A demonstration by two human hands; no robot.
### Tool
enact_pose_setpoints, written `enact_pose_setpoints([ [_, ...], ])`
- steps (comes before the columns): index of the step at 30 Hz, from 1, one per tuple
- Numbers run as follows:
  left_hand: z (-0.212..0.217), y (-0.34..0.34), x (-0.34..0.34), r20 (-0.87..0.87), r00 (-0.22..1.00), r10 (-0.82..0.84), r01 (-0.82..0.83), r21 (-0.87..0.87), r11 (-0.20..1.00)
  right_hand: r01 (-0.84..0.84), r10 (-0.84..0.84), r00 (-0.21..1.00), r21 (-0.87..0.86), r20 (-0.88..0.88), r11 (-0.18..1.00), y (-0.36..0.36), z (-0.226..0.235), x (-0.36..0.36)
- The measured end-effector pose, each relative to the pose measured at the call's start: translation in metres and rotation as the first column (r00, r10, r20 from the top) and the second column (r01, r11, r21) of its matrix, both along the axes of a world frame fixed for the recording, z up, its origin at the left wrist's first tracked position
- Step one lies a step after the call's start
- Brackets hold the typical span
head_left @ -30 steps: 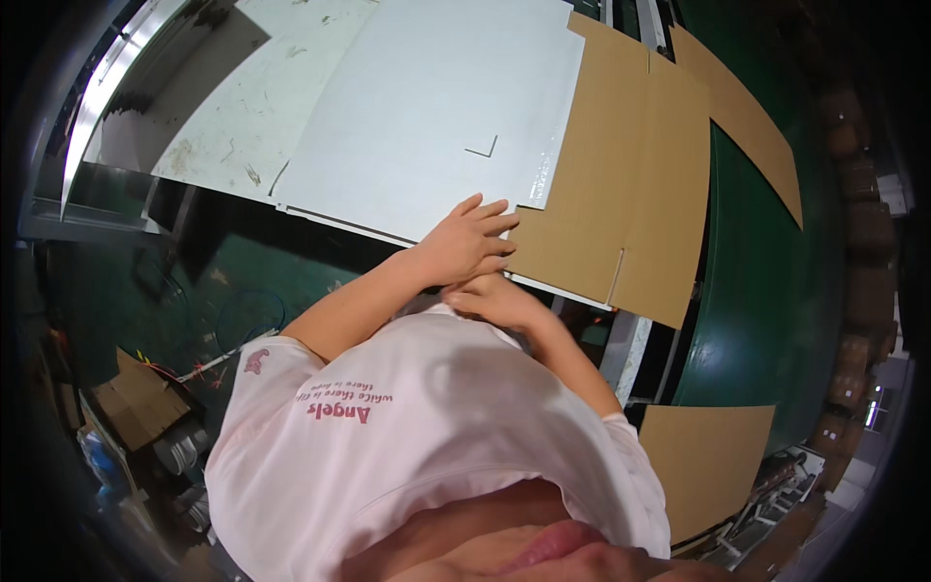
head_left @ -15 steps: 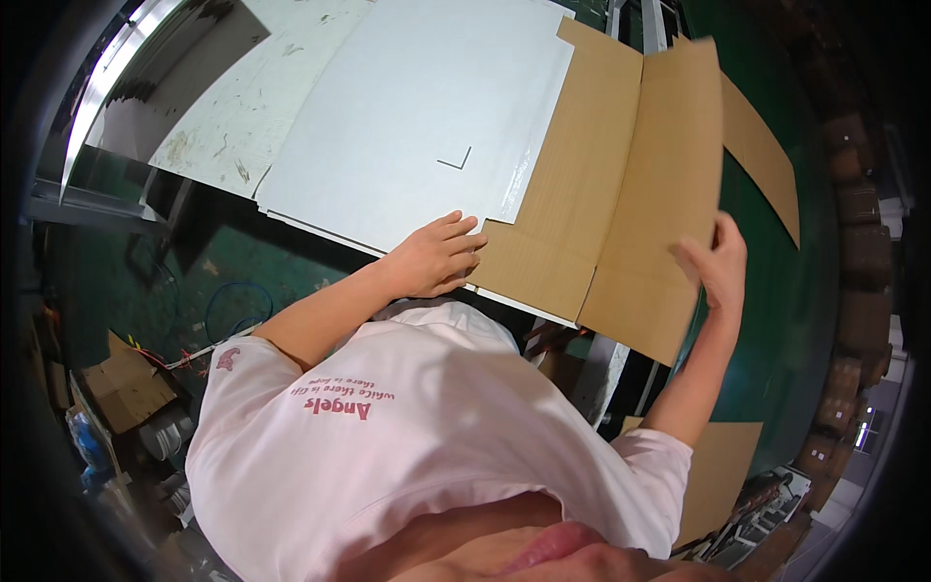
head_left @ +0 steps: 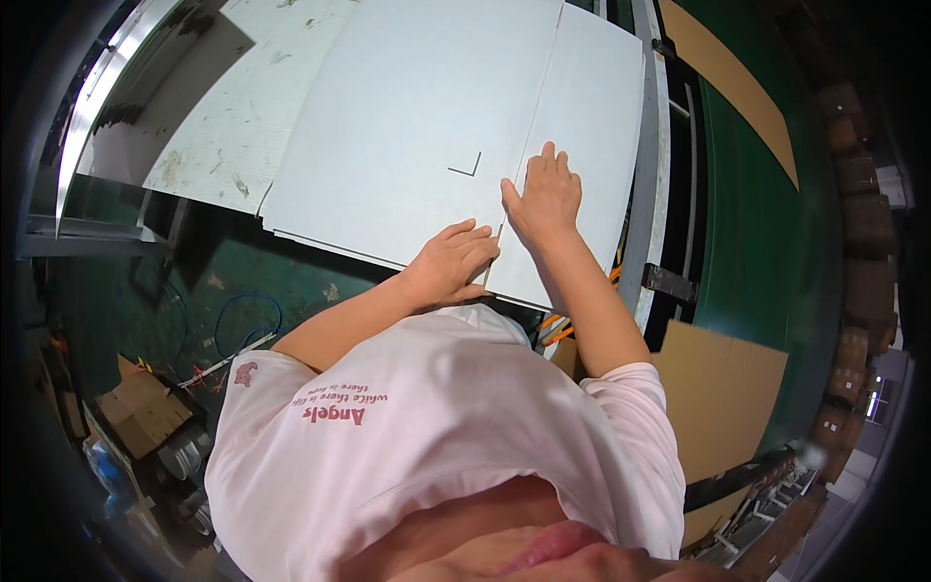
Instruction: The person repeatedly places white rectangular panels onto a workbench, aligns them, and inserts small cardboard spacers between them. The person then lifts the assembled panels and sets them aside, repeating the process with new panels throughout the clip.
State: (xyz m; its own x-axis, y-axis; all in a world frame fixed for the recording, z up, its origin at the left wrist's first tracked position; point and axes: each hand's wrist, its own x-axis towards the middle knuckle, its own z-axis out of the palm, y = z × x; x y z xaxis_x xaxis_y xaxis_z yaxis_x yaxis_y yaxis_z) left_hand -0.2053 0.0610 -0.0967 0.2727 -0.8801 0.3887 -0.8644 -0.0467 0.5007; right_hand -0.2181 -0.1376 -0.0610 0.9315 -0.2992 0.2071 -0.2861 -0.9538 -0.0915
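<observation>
A large white-faced cardboard sheet (head_left: 388, 145) lies on the work table in front of me. Its right-hand flap (head_left: 596, 107) is folded over, white side up, and meets the main panel along a straight seam. My left hand (head_left: 451, 264) rests on the near edge of the cardboard just left of the seam, fingers stretched out. On the flap, my right hand (head_left: 548, 199) presses flat with its fingers extended and the thumb close to the seam. A small dark L-shaped mark shows on the main panel. Neither hand grips anything.
A pale, scuffed board (head_left: 247, 121) adjoins on the left. Right of the flap runs a metal rail (head_left: 653, 175), then a green surface (head_left: 742, 242) with a long brown cardboard piece (head_left: 742, 87). Another brown sheet (head_left: 718, 388) stands near my right elbow. Stacked cartons (head_left: 844, 364) line the far right.
The brown flap my right hand was lifting is now folded over leftward, its white face up. My right hand has moved from its outer edge onto it; my left hand has shifted slightly right.
</observation>
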Motion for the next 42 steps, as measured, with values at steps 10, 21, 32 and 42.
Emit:
enact_pose_setpoints([
  [10,0.012,-0.001,0.005,-0.032,0.997,-0.07,0.073,0.076,0.994,0.597,-0.642,0.764,0.302,0.067,0.743,-0.121,-0.005,0.041],
  [21,-0.009,-0.008,-0.005,0.109,0.988,-0.11,0.088,0.194,0.977,0.696,-0.824,0.536,0.649,-0.185,0.308,-0.199,-0.038,0.056],
  [32,0.002,-0.012,-0.007,0.211,0.973,-0.089,0.04,0.223,0.974,0.722,-0.77,0.61,0.271,0.185,0.637,-0.288,-0.093,-0.126],
  [42,-0.001,0.004,-0.011,0.331,0.934,-0.131,-0.003,0.373,0.928,0.741,-0.745,0.666,-0.121,0.018,0.66,-0.487,-0.192,-0.182],
])
